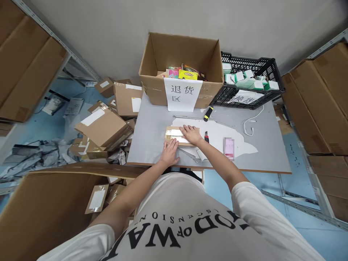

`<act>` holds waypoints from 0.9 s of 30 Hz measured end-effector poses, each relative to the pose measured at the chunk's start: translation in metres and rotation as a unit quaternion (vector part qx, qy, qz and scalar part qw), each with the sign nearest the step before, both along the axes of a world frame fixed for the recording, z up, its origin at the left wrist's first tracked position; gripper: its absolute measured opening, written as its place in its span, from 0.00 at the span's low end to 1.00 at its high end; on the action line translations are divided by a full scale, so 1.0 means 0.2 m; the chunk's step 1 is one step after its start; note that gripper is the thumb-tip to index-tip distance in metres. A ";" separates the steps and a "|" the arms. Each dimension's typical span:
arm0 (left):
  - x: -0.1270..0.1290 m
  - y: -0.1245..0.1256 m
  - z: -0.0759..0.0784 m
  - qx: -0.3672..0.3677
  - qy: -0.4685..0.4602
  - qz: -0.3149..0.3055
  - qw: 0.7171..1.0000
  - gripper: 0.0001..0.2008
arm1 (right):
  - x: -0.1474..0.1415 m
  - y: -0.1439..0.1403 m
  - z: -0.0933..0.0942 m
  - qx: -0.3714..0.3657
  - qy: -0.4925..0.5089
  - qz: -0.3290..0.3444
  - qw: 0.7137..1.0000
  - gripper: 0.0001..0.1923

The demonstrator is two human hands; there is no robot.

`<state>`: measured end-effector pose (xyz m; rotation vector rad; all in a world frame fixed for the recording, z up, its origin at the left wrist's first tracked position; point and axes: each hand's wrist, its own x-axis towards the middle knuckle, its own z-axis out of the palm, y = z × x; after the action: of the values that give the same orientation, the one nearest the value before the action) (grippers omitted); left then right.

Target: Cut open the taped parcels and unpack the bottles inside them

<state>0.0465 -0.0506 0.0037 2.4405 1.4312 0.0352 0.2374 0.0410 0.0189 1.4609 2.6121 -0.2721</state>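
Observation:
A small flat cardboard box [169, 132] lies on the table, with clear tape at its left end and a white label on top. My right hand [191, 135] rests on the box's right part, its fingers stretched out and spread. At the box's near left edge, my left hand [170, 151] touches it with fingers extended and thumb apart. Just right of my right hand lies a red and black utility knife [206, 137]. A yellow and black utility knife [208, 114] is farther back. Under the box, white paper [220, 130] is partly covered.
On the grey table [149, 119] stand a large open carton [154, 88] of colourful packets and a black crate [277, 78] of green-white boxes. A white cable [248, 125] and pink item [228, 148] lie to the right. Parcels [108, 127] are piled left.

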 end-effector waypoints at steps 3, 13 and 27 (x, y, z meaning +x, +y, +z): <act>0.00 0.00 0.00 -0.001 -0.001 0.000 1.000 0.45 | -0.03 0.00 0.00 0.003 -0.032 0.010 0.999 0.29; -0.01 0.00 0.02 0.001 0.000 -0.004 1.000 0.46 | -0.05 0.13 0.10 -0.069 -0.089 0.070 0.991 0.25; -0.03 0.00 0.02 -0.005 0.000 -0.020 1.000 0.44 | 0.04 0.34 0.09 -0.001 0.018 -0.239 0.971 0.31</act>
<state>0.0401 -0.0512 0.0082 2.4593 1.3797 0.0186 0.2450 0.1097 0.0365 2.0867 2.2408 -0.3500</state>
